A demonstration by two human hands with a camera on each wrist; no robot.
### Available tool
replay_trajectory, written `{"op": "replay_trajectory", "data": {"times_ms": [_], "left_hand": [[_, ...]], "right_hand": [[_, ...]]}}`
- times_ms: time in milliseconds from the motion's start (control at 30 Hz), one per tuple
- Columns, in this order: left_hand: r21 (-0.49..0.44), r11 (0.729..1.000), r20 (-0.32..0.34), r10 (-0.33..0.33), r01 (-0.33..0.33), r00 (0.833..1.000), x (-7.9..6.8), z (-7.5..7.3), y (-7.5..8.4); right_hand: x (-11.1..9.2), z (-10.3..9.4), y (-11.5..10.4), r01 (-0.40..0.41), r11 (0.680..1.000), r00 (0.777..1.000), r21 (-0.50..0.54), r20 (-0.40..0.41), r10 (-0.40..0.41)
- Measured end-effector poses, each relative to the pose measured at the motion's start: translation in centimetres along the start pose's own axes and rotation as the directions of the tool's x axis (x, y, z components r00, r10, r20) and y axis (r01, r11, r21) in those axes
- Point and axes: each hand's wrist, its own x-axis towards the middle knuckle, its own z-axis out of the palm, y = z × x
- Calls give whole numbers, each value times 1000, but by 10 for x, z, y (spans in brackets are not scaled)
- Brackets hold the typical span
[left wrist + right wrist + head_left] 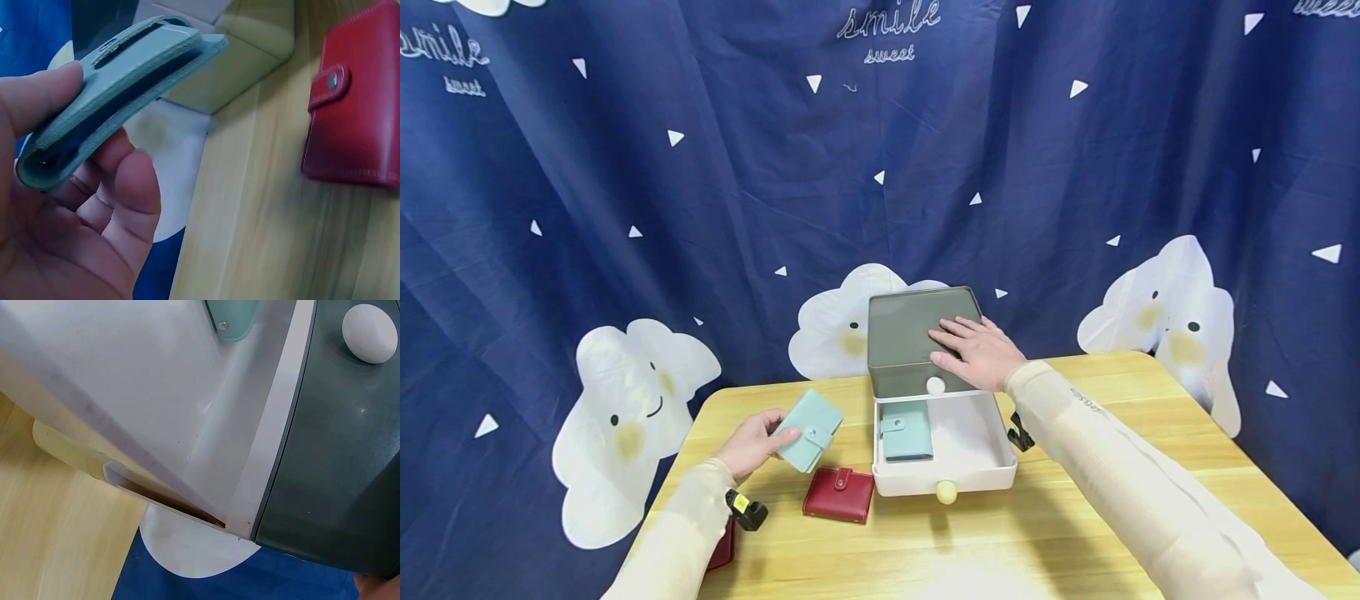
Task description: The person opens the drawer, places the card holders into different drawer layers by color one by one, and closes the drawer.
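Note:
My left hand [756, 442] pinches a light teal wallet [811, 429] between thumb and fingers, above the table and left of a drawer box. In the left wrist view this wallet [125, 87] is folded, its edge toward the camera. My right hand [977, 354] rests with spread fingers on the dark grey top [902, 329] of the box. Its white drawer [973, 433] is pulled out and has a yellow knob [947, 492]. Inside, at the left, lies another teal wallet [907, 433]. A red wallet [838, 494] with a snap strap lies left of the drawer front.
A second dark red item [721, 550] is partly hidden behind the left sleeve. The upper dark front carries a white knob [936, 385]. Everything stands on a wooden table [925, 558]. Behind its far edge hangs a blue curtain [737, 167] with cloud prints.

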Motion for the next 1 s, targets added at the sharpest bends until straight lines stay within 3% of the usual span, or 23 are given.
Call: {"op": "replay_trajectory", "data": {"times_ms": [200,367,467,600,800,1000], "left_hand": [[-249,967,120,-13,43,993,1,4,-1],[-317,946,150,-21,68,989,-2,7,-2],[-375,926,164,11,52,986,-4,10,0],[-481,876,178,80,16,981,-8,15,5],[-570,822,132,114,-19,985,-13,25,19],[-546,838,38,56,-26,998,-15,38,35]], "right_hand": [[-1,1,1,-4,1000,1000,-1,1,4],[-1,2,1,-5,1000,1000,5,0,5],[-1,3,1,-4,1000,1000,2,-3,4],[0,3,2,-1,1000,1000,-1,-2,1],[0,3,3,1,1000,1000,2,3,-1],[1,4,4,4,1000,1000,-6,1,-4]]}}
